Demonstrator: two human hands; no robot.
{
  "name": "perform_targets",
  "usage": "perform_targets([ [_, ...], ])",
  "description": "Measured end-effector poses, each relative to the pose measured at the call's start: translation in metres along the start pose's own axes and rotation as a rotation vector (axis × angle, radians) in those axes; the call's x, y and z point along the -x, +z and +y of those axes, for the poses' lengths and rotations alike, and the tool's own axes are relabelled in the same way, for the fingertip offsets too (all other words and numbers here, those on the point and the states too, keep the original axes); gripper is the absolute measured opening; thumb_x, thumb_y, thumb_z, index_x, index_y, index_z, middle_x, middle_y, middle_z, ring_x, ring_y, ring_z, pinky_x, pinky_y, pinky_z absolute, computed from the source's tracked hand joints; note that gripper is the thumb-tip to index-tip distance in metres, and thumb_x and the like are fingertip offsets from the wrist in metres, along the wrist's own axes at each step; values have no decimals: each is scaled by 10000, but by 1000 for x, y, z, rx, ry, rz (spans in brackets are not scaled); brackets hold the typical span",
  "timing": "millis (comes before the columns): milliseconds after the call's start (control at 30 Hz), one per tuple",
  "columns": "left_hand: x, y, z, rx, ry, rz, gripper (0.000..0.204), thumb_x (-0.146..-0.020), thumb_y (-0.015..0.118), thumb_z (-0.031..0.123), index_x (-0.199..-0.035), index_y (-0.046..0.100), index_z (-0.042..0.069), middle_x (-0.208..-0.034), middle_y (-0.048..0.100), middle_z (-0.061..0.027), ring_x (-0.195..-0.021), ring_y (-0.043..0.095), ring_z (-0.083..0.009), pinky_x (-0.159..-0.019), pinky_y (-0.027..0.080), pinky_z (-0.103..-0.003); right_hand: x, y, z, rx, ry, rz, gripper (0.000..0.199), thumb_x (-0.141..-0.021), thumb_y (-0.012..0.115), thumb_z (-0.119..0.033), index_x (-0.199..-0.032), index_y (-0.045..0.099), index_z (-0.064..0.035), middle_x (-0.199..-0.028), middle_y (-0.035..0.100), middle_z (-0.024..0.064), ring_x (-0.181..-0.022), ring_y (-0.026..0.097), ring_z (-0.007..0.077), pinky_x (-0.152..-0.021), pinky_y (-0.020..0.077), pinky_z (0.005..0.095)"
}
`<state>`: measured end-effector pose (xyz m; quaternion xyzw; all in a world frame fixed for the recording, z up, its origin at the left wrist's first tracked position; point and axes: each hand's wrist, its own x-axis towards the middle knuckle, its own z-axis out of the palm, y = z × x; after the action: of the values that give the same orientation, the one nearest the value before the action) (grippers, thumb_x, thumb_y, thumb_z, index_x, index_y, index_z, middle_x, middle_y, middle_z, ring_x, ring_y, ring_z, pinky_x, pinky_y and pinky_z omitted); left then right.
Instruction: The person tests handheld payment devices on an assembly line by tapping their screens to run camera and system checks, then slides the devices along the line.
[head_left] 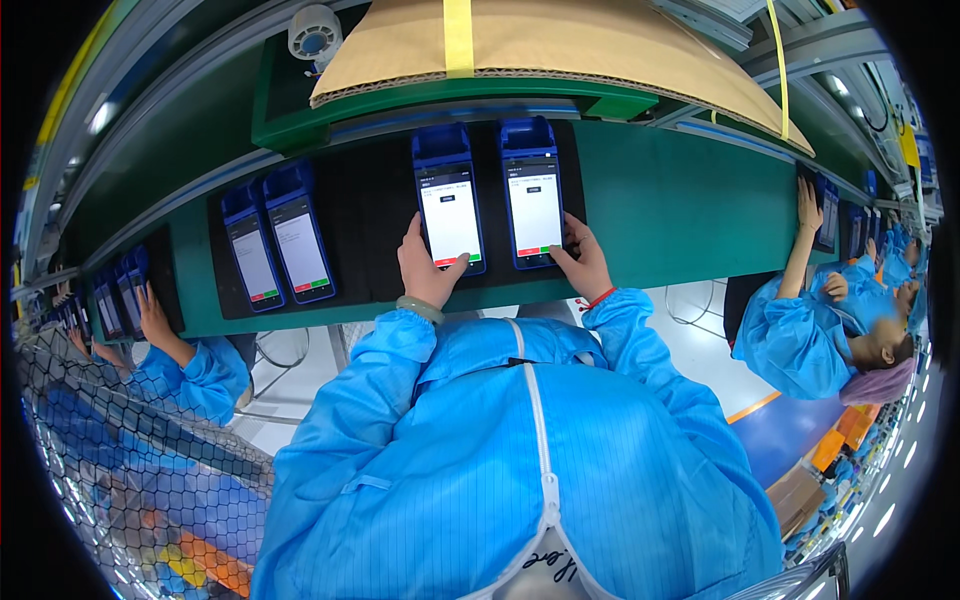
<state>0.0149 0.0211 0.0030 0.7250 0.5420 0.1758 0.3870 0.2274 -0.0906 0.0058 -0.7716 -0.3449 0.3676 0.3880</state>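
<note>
Two blue handheld terminals lie side by side on a black mat in front of me, a left one (450,205) and a right one (533,200). Both have lit white screens with a red and a green button at the bottom. My left hand (430,268) is closed about the lower left edge of the left terminal, its thumb over the screen near the green button. Around the lower right edge of the other terminal my right hand (587,262) is closed in the same way, thumb at its green button. Fingertips behind the edges are partly hidden.
Two more lit terminals, one (252,250) beside another (297,240), lie to the left on the black mat (355,220). A cardboard sheet (580,45) and a small white fan (315,35) stand beyond the green bench (660,220). Co-workers in blue sit on both sides.
</note>
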Motion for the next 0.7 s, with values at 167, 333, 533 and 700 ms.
perform_targets([
  [167,0,-1,-3,24,6,-5,839,-600,719,136,-1282,255,-17,-1159,402,-192,-1045,395,-319,-897,349,-407,-2,-1,6,-12,-9,-5,549,-742,613,-82,-1232,391,25,-980,511,130,-871,479,183,-778,416,280],
  [333,-3,-7,-19,117,54,-90,822,-597,689,87,-1286,248,2,-1162,394,-190,-1056,399,-313,-909,350,-401,-5,-4,11,-30,-5,-63,566,-715,592,-52,-1236,385,28,-1002,500,129,-882,469,188,-789,413,281],
  [533,-6,-16,-17,236,-26,-215,839,-592,653,33,-1309,218,57,-1204,355,-184,-1099,402,-301,-938,344,-396,-6,-4,14,-47,-11,-77,577,-703,574,-29,-1241,373,31,-1016,493,135,-895,468,191,-808,409,281],
  [700,-10,-23,-15,306,-86,-270,839,-588,649,17,-1309,222,67,-1222,347,-183,-1125,389,-301,-930,355,-398,-5,-4,6,-17,54,-83,576,-704,566,-17,-1244,370,26,-1018,495,140,-918,474,197,-825,404,288],
])
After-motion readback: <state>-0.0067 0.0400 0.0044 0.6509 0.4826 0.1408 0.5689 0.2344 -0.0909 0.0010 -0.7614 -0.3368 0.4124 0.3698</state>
